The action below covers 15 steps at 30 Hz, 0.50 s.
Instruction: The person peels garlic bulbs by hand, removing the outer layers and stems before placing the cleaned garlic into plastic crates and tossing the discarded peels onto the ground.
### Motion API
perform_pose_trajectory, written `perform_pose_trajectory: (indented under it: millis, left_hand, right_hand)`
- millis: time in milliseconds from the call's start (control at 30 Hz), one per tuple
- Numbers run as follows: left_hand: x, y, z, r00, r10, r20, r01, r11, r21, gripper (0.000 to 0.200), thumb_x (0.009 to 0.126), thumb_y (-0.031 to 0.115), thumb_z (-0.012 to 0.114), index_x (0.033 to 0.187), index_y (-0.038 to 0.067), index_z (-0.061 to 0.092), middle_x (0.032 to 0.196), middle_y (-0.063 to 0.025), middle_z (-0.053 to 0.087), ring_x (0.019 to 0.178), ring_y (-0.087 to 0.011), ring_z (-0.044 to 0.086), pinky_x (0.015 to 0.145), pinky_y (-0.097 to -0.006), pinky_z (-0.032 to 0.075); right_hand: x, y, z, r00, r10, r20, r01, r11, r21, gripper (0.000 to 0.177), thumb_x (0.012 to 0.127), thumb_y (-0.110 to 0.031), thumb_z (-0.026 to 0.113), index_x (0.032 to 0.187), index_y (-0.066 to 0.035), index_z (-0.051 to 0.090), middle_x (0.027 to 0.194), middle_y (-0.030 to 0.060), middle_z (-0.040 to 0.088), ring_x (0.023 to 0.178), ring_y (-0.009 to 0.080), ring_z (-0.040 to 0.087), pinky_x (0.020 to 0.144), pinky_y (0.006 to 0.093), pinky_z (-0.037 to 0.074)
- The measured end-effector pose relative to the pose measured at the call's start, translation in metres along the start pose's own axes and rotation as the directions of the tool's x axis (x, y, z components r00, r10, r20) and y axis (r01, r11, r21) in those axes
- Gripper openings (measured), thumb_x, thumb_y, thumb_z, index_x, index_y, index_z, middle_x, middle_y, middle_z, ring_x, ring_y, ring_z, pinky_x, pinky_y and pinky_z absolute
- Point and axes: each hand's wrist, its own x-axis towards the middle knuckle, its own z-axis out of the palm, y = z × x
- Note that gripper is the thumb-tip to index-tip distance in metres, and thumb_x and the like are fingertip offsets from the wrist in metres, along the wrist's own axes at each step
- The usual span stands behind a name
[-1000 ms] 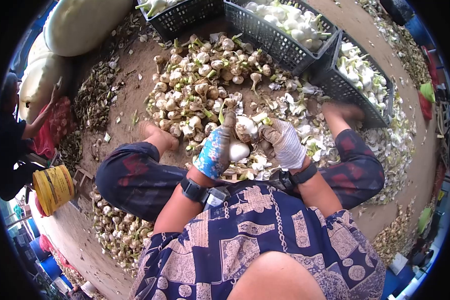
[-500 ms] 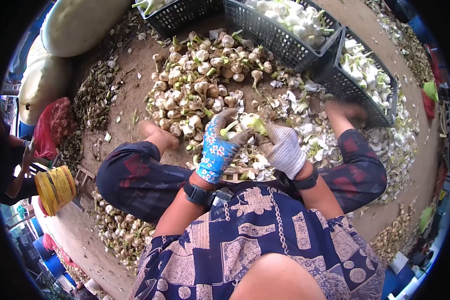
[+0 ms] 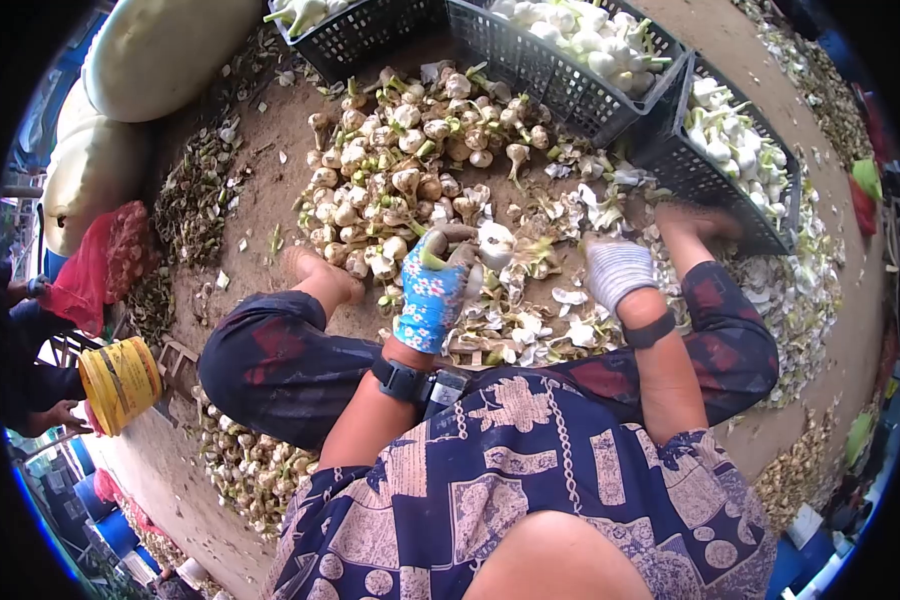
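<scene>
My left hand (image 3: 438,285), in a blue flowered glove with brown fingers, is closed on a garlic bulb (image 3: 495,243) at the near edge of the heap. The bulb is whitish, and something pale green beside it is blurred. To its right, my right hand (image 3: 615,265) in a grey striped glove is apart from the bulb, over peeled skins (image 3: 570,298). Its fingertips are blurred, so what they hold, if anything, cannot be made out. Unpeeled garlic bulbs (image 3: 400,150) are heaped just beyond my left hand.
Black crates (image 3: 610,118) of white garlic stand at the top and upper right. My bare feet flank the work area. At the left are a red net bag (image 3: 95,270), a yellow bucket (image 3: 120,385) and another person's hands. More garlic (image 3: 240,460) lies at lower left.
My hands have parted. The right hand has moved right, away from the bulb, which stays in my left hand. At the left, the other person's hand has moved beside the yellow bucket.
</scene>
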Motion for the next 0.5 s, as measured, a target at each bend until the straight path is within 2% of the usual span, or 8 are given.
perform_pose_trajectory:
  millis: [33, 67, 133, 167, 267, 400, 467, 500]
  left_hand:
    - [-0.002, 0.005, 0.003, 0.971, 0.238, -0.019, -0.227, 0.944, 0.239, 0.017, 0.082, -0.002, 0.056, 0.099, 0.002, 0.059, 0.091, -0.0072, 0.062, 0.078, -0.0142, 0.060, 0.070, -0.0222, 0.048]
    - [-0.004, 0.013, 0.002, 0.899, 0.436, 0.030, -0.402, 0.797, 0.451, 0.020, 0.078, -0.004, 0.058, 0.097, 0.001, 0.059, 0.088, -0.0068, 0.061, 0.081, -0.0157, 0.060, 0.072, -0.0251, 0.048]
    - [-0.004, 0.007, 0.004, 0.883, 0.465, 0.066, -0.429, 0.742, 0.515, 0.020, 0.075, -0.004, 0.059, 0.094, 0.002, 0.060, 0.085, -0.0093, 0.060, 0.082, -0.0210, 0.060, 0.072, -0.0298, 0.048]
    - [-0.005, 0.012, 0.005, 0.827, 0.539, 0.159, -0.511, 0.603, 0.613, 0.020, 0.074, -0.005, 0.060, 0.092, 0.004, 0.060, 0.085, -0.0112, 0.059, 0.081, -0.0273, 0.059, 0.072, -0.0346, 0.046]
    - [-0.007, 0.025, 0.009, 0.776, 0.531, 0.340, -0.583, 0.400, 0.707, 0.024, 0.067, 0.002, 0.065, 0.091, 0.006, 0.061, 0.086, -0.0127, 0.058, 0.081, -0.0327, 0.055, 0.070, -0.0397, 0.045]
    - [-0.008, 0.025, 0.006, 0.789, 0.488, 0.372, -0.573, 0.368, 0.732, 0.028, 0.063, 0.006, 0.068, 0.090, 0.007, 0.061, 0.086, -0.0132, 0.058, 0.083, -0.0335, 0.055, 0.070, -0.0410, 0.045]
    - [-0.008, 0.026, 0.005, 0.835, 0.372, 0.404, -0.534, 0.374, 0.758, 0.031, 0.059, 0.007, 0.069, 0.090, 0.007, 0.061, 0.088, -0.0131, 0.058, 0.085, -0.0334, 0.055, 0.071, -0.0417, 0.045]
    - [-0.008, 0.026, 0.004, 0.821, 0.418, 0.390, -0.549, 0.390, 0.739, 0.026, 0.063, 0.004, 0.067, 0.089, 0.007, 0.061, 0.086, -0.0130, 0.058, 0.082, -0.0328, 0.056, 0.070, -0.0401, 0.045]
  right_hand:
    - [-0.007, -0.011, -0.004, 0.991, -0.052, -0.127, 0.079, 0.972, 0.222, 0.035, 0.081, -0.034, 0.059, 0.099, -0.005, 0.059, 0.079, 0.0197, 0.064, 0.073, 0.0354, 0.063, 0.066, 0.0423, 0.050]
    - [-0.012, -0.022, -0.011, 0.963, -0.078, -0.259, 0.184, 0.890, 0.417, 0.034, 0.081, -0.035, 0.060, 0.098, -0.005, 0.060, 0.078, 0.0194, 0.063, 0.073, 0.0357, 0.062, 0.065, 0.0423, 0.050]
    - [-0.016, -0.051, -0.027, 0.941, -0.061, -0.332, 0.235, 0.825, 0.515, 0.033, 0.082, -0.036, 0.059, 0.094, -0.006, 0.060, 0.075, 0.0194, 0.063, 0.071, 0.0350, 0.062, 0.063, 0.0429, 0.049]
    - [-0.015, -0.064, -0.024, 0.889, -0.109, -0.446, 0.331, 0.825, 0.458, 0.031, 0.079, -0.031, 0.063, 0.096, -0.005, 0.061, 0.070, 0.0162, 0.061, 0.063, 0.0339, 0.060, 0.056, 0.0403, 0.047]
    - [0.000, -0.084, -0.006, 0.895, -0.097, -0.434, 0.298, 0.855, 0.424, 0.020, 0.081, -0.024, 0.059, 0.085, -0.004, 0.062, 0.071, 0.0179, 0.060, 0.067, 0.0356, 0.060, 0.059, 0.0431, 0.047]
    - [0.004, -0.092, 0.001, 0.887, -0.109, -0.448, 0.309, 0.863, 0.401, 0.015, 0.073, -0.017, 0.059, 0.082, -0.005, 0.058, 0.067, 0.0172, 0.061, 0.066, 0.0350, 0.061, 0.059, 0.0455, 0.047]
    - [0.004, -0.091, -0.002, 0.924, -0.088, -0.372, 0.251, 0.873, 0.417, 0.014, 0.071, -0.016, 0.059, 0.079, -0.005, 0.058, 0.069, 0.0188, 0.061, 0.068, 0.0353, 0.061, 0.060, 0.0456, 0.047]
    - [0.007, -0.090, -0.002, 0.924, -0.085, -0.373, 0.255, 0.863, 0.435, 0.014, 0.072, -0.017, 0.059, 0.079, -0.005, 0.059, 0.070, 0.0191, 0.061, 0.068, 0.0354, 0.061, 0.061, 0.0454, 0.048]
